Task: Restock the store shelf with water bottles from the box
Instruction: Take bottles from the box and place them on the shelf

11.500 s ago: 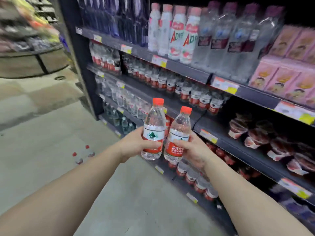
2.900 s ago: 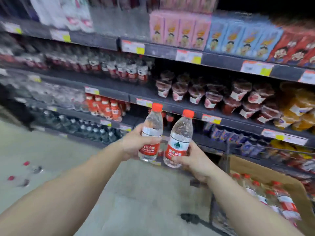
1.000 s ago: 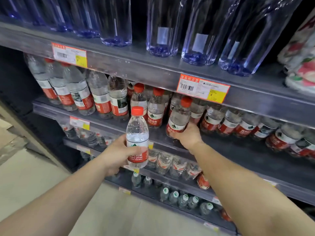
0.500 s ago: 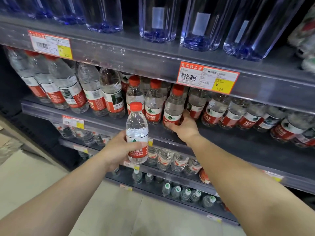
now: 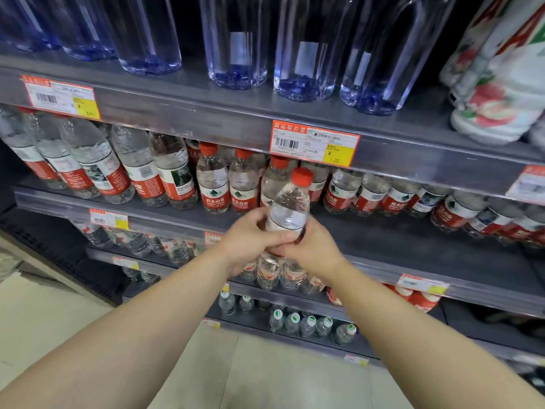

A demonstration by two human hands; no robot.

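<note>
A small clear water bottle (image 5: 290, 206) with a red cap and a red label is held just in front of the grey shelf (image 5: 398, 243). My left hand (image 5: 250, 240) grips its lower body from the left. My right hand (image 5: 311, 249) wraps round it from the right and below, and the two hands touch. Behind it a row of matching small bottles (image 5: 213, 184) stands at the back of the shelf. The bottle placed a moment ago (image 5: 275, 180) stands in that row, partly hidden by the held bottle. The box is out of view.
Larger water bottles (image 5: 97, 160) fill the same shelf at the left. Tall blue-tinted bottles (image 5: 239, 42) stand on the shelf above, behind a price tag (image 5: 314, 143). More small bottles (image 5: 298, 323) sit on lower shelves. Bare shelf surface lies in front of the bottle row at the right.
My right hand let go of the bottle it set in the row and came back to the bottle in my left hand. That bottle moved right and up toward the shelf.
</note>
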